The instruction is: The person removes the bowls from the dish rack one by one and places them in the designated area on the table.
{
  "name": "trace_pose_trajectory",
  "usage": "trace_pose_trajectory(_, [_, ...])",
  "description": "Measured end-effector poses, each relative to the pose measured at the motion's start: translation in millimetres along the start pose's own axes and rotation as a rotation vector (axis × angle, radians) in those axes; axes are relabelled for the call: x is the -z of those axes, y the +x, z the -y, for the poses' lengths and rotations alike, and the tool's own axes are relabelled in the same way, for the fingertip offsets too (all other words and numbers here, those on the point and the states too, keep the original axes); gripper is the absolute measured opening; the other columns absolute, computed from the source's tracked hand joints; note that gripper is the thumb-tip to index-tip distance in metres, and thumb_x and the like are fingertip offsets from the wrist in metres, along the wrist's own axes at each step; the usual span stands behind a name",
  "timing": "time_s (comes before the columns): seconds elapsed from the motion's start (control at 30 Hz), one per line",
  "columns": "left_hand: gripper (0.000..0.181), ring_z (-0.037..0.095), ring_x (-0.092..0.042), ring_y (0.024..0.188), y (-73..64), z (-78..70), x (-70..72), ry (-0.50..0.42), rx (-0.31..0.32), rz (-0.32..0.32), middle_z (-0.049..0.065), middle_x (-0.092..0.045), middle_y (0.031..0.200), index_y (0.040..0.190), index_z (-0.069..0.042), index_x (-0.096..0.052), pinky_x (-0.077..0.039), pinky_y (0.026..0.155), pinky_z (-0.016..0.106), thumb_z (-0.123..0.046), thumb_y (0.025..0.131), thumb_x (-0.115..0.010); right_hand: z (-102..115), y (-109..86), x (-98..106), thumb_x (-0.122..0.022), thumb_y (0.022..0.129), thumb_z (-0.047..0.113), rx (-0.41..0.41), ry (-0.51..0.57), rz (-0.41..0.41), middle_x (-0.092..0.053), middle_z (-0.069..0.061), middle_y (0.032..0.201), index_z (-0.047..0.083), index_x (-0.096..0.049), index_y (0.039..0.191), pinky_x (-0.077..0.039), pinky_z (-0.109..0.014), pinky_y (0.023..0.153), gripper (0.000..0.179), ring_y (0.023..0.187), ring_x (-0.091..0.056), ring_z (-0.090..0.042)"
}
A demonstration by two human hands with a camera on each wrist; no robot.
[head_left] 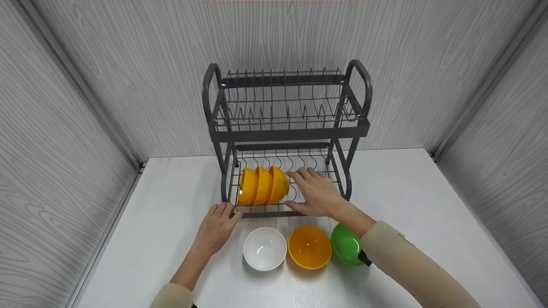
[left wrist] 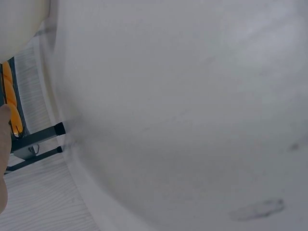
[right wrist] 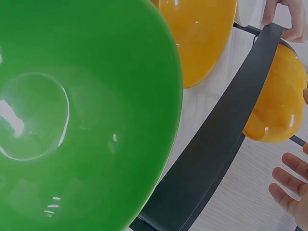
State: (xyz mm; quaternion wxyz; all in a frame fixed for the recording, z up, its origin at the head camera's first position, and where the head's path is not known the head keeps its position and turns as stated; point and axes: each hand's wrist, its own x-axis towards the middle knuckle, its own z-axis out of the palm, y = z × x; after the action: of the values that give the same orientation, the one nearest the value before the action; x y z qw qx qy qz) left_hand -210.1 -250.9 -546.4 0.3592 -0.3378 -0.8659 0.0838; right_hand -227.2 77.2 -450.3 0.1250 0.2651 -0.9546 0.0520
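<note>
A two-tier black dish rack (head_left: 291, 135) stands at the back of the table. Three orange bowls (head_left: 265, 186) sit on their sides, nested in a row, on the left of its lower tier. My right hand (head_left: 314, 192) is just right of these bowls, fingers spread, palm over the lower wires and holding nothing. With my left hand (head_left: 217, 226) I grip the rack's front left corner, thumb and fingers on either side of the front bar in the right wrist view.
In front of the rack, a white bowl (head_left: 265, 249), an orange bowl (head_left: 309, 248) and stacked green bowls (head_left: 346, 246) stand in a row on the white table (head_left: 398, 188). My right forearm partly covers the green ones. Grey wood-grain panels (head_left: 171, 77) enclose the back and sides.
</note>
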Motion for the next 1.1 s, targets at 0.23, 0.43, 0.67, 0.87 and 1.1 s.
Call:
trace_pose_trajectory(0.23, [0.033, 0.029, -0.067, 0.099, 1.0, 0.1, -0.6, 0.007, 0.006, -0.005, 0.012, -0.063, 0.102, 0.105, -0.013, -0.063, -0.061, 0.086, 0.039, -0.002, 0.083, -0.084, -0.4, 7.6, -3.6, -0.063, 0.092, 0.068, -0.021, -0.002, 0.003, -0.063, -0.014, 0.138, 0.018, -0.046, 0.153, -0.057, -0.054, 0.105, 0.08, 0.126, -0.065, -0.039])
trace_pose_trajectory(0.43, [0.033, 0.029, -0.067, 0.099, 1.3, 0.4, -0.4, 0.006, 0.012, -0.007, 0.012, -0.063, 0.101, 0.107, -0.013, -0.062, -0.061, 0.085, 0.039, -0.003, 0.084, -0.084, -0.7, 13.1, -5.0, -0.063, 0.091, 0.071, -0.029, -0.007, 0.02, -0.06, -0.015, 0.142, 0.019, -0.041, 0.155, -0.056, -0.056, 0.107, 0.086, 0.128, -0.064, -0.04])
trace_pose_trajectory(0.67, [0.033, 0.029, -0.066, 0.1, 0.4, -0.3, -0.7, 0.001, 0.011, -0.002, 0.012, -0.063, 0.103, 0.107, -0.014, -0.064, -0.06, 0.085, 0.039, -0.002, 0.084, -0.083, -0.4, 21.1, -9.5, -0.062, 0.089, 0.074, -0.02, -0.023, 0.029, -0.057, -0.017, 0.143, 0.017, -0.037, 0.158, -0.057, -0.056, 0.105, 0.093, 0.129, -0.063, -0.041])
trace_pose_trajectory(0.87, [0.034, 0.029, -0.065, 0.099, 0.7, -0.7, -0.2, 0.001, 0.016, -0.003, 0.012, -0.063, 0.103, 0.108, -0.015, -0.064, -0.06, 0.085, 0.038, -0.001, 0.084, -0.083, 2.6, 26.5, -14.7, -0.057, 0.088, 0.081, -0.027, -0.049, 0.056, -0.055, -0.018, 0.148, 0.015, -0.034, 0.16, -0.053, -0.057, 0.112, 0.1, 0.134, -0.06, -0.041])
trace_pose_trajectory(1.1, [0.034, 0.029, -0.064, 0.101, -0.3, -0.7, 0.1, -0.027, 0.028, 0.004, 0.012, -0.062, 0.103, 0.109, -0.014, -0.062, -0.06, 0.087, 0.038, 0.0, 0.085, -0.082, 7.1, 31.0, -24.0, -0.057, 0.086, 0.084, -0.042, -0.037, 0.051, -0.053, -0.017, 0.148, 0.015, -0.03, 0.161, -0.053, -0.056, 0.111, 0.106, 0.131, -0.061, -0.039])
